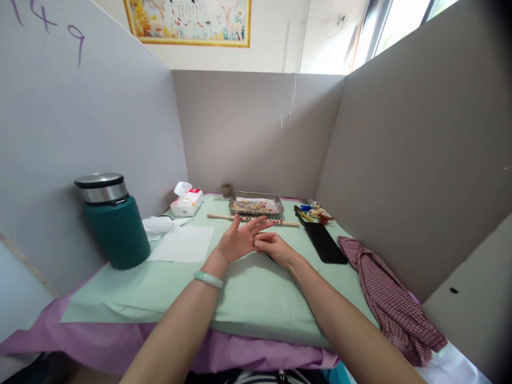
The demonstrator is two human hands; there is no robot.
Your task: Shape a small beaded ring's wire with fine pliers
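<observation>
My left hand [239, 238] is held over the green table cover [248, 298], fingers spread and pointing toward the far side, a pale green bangle [208, 278] on its wrist. My right hand [274, 247] rests beside it, its fingertips touching the left hand's little-finger side. Whether the right hand pinches anything small is hidden. Just beyond the fingers lies a wooden stick [256, 219] with beads strung along it. Behind that sits a metal tray [256, 204] holding small beads.
A dark green canister with a steel lid [113, 220] stands at the left. White paper sheets [182, 244] and a tissue pack [186, 200] lie near it. A black flat case [326, 242], bead trinkets [316, 212] and a checked cloth [390, 298] lie at the right. Grey partition walls enclose the table.
</observation>
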